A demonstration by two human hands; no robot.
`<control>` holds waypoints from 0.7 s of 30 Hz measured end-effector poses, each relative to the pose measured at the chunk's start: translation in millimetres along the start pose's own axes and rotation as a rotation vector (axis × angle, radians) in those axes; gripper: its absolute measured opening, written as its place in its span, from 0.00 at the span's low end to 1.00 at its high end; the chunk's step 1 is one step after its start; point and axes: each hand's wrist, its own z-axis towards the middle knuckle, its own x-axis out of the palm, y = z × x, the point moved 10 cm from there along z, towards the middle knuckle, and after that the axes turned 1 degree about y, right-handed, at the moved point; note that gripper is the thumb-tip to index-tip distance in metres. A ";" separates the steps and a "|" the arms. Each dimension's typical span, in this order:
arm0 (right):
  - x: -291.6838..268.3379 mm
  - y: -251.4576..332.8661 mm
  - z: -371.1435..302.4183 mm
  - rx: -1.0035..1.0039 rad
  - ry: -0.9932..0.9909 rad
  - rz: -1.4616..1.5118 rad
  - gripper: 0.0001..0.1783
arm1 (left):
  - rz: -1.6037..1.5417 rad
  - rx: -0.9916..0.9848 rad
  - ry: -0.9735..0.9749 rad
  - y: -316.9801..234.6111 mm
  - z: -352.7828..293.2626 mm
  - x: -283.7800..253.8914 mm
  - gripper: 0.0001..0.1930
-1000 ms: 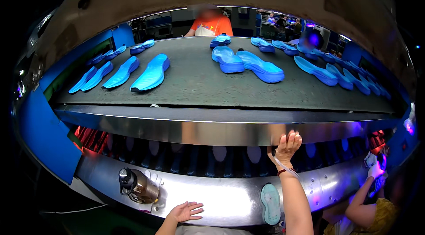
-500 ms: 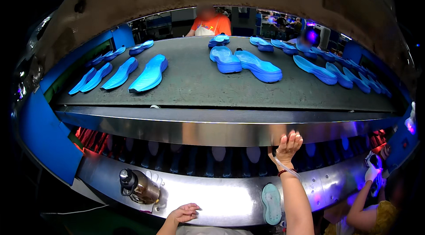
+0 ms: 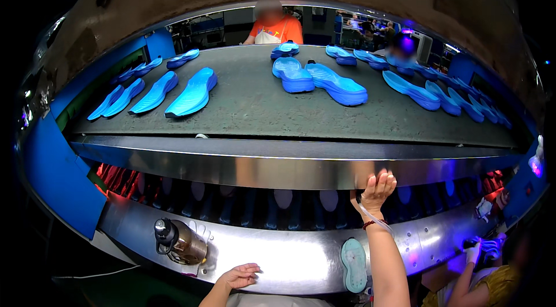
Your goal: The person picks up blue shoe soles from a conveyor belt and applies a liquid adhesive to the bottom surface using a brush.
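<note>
My right hand [image 3: 379, 188] is raised to the steel front edge [image 3: 278, 171] of a conveyor, fingers upright against the metal and holding nothing. A clear strap crosses this hand and a beaded bracelet circles its wrist. Low over the steel ledge [image 3: 272, 252], my left hand [image 3: 241, 276] is empty, its fingers loosely stretched to the right. A pale green sole-shaped piece [image 3: 354, 265] lies on the ledge beside my right forearm. Blue shoe soles sit on the dark belt [image 3: 243, 98], among them a single sole [image 3: 192, 93] at left and a pair [image 3: 336, 84] near the middle.
A dark bottle [image 3: 180, 242] stands on the ledge at left. Beneath the edge, several shoe-shaped items [image 3: 283, 199] line a dark slot with red glow at its ends. A co-worker in orange [image 3: 284, 29] is across the belt; another's gloved hand [image 3: 473, 254] is at lower right.
The co-worker's hands at right have come down and nearer from the ledge's end. My hands keep almost the same pose; the whole view has shifted slightly.
</note>
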 end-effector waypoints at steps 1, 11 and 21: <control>0.3 -1.2 -1.7 -0.002 0.000 -0.008 0.40 | -0.026 -0.002 0.005 0.7 0.5 0.9 0.19; 0.9 -3.8 -4.0 -0.003 -0.007 -0.031 0.42 | 0.010 -0.002 -0.022 3.1 3.7 -3.6 0.22; 1.1 -7.1 -3.7 0.008 0.021 0.025 0.42 | -0.017 0.019 -0.037 5.2 4.2 7.6 0.24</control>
